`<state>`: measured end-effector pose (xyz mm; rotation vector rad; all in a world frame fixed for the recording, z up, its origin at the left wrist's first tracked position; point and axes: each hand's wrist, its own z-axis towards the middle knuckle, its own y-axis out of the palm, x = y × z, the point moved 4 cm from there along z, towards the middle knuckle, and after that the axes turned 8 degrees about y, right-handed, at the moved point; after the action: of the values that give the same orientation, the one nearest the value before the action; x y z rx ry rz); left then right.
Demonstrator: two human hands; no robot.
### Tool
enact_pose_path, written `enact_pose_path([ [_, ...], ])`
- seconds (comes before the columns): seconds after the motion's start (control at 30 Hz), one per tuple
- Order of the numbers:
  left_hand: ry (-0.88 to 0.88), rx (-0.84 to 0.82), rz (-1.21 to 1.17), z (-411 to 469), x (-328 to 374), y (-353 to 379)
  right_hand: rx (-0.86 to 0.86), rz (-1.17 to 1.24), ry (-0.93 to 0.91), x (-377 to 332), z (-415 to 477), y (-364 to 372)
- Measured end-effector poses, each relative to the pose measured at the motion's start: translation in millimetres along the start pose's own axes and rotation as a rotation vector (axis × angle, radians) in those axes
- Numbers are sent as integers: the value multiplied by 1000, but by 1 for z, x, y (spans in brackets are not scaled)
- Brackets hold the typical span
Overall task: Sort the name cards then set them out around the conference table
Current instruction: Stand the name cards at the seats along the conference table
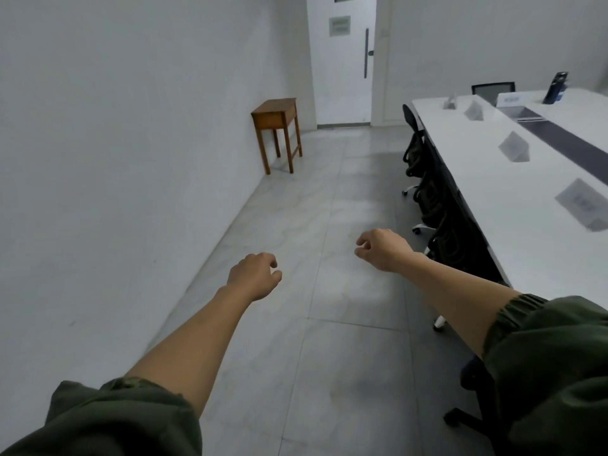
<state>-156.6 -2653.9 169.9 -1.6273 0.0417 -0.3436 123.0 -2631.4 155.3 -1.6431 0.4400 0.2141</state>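
Note:
Both my arms reach forward over the tiled floor, left of the long white conference table [487, 179]. My left hand [255, 276] hangs with loosely curled fingers and holds nothing. My right hand [381, 248] is likewise loosely curled and empty, just left of the table's edge. Several clear tent-shaped name cards stand along the table's near side: one at the near right [582, 204], one further along [514, 147], another [473, 110] and a far one [450, 102]. A card with blue print [508, 100] stands across the table's dark centre strip.
Black office chairs [427, 179] are tucked under the table's left side. A small wooden side table [278, 126] stands against the left wall. A white door [342, 57] closes the far end. A dark bottle [557, 87] stands on the far table part.

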Motion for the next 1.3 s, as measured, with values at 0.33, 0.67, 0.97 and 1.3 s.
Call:
enact_pose_path([
  [0.33,-6,-29,-36,232,-53,-6,-20,-19,0,-22,236,-4],
  [0.67,123,-89,-47,533,-68,-16,-2,8,176,-5,501,-33],
  [0.97,229,-186,-42,785,-23,10,3,24,304,70,708,-64],
  [1.3,186,-185,-105,1056,38,13,-10,10,328,153,982,-142],
])
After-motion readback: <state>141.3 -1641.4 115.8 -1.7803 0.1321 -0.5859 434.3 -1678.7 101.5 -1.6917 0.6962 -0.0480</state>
